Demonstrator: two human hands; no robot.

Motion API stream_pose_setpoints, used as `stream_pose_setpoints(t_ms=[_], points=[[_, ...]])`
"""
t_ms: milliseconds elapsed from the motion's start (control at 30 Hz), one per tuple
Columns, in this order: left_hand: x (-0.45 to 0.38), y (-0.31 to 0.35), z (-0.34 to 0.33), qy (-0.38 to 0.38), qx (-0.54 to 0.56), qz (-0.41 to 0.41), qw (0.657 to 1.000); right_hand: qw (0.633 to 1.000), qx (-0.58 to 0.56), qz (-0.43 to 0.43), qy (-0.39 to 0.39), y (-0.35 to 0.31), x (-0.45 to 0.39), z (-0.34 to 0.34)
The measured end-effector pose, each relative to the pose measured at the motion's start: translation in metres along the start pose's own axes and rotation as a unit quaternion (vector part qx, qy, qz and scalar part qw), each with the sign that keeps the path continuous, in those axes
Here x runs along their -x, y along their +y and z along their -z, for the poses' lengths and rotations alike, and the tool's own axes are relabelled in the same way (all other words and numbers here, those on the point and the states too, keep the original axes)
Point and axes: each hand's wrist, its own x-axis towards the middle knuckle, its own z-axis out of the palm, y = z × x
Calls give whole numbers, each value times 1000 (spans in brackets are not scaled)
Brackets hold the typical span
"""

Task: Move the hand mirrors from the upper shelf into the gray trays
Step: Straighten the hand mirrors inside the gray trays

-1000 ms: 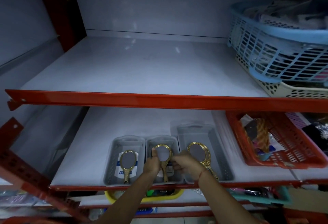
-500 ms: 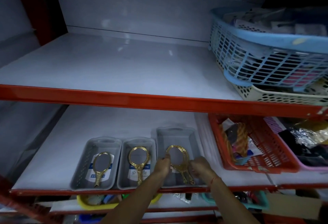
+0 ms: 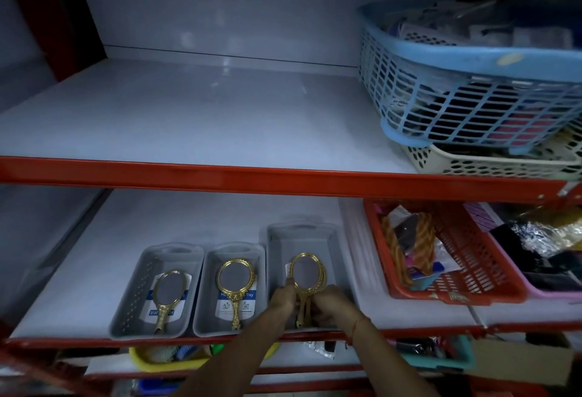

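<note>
Hands: my left hand (image 3: pixel 283 297) and right hand (image 3: pixel 330 300) both grasp stacked gold hand mirrors (image 3: pixel 307 274) over the right gray tray (image 3: pixel 337 258).
Neighbours: red basket (image 3: pixel 491 286) lower right, nothing blocking.

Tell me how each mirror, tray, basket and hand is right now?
Left gray tray: holds one gold mirror, lying flat.
Middle gray tray: holds one gold mirror, flat.
Right gray tray: stacked gold mirrors, held.
Left hand: gripping their handles.
Right hand: gripping too.
Upper shelf: no mirrors.
Blue basket: full.
Red basket: full.

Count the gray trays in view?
3, in a row on the lower shelf: left tray, middle tray, right tray. None seems hidden.
</note>
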Motion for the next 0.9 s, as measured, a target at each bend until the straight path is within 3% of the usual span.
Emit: stream_pose_setpoints(t_ms=[167, 333, 667, 900], points=[[-2, 0, 2, 7, -34, -2, 999, 999, -28, -12, -20, 1, -3, 0], [-8, -2, 1, 0, -97, 3, 995, 999, -42, -25, 23, 3, -7, 7], [-7, -3, 2, -27, -69, 22, 997, 996, -68, -49, -12, 4, -13, 9], [-4, -13, -5, -35, -87, -24, 995, 992, -109, -58, -15, 9, -17, 8]])
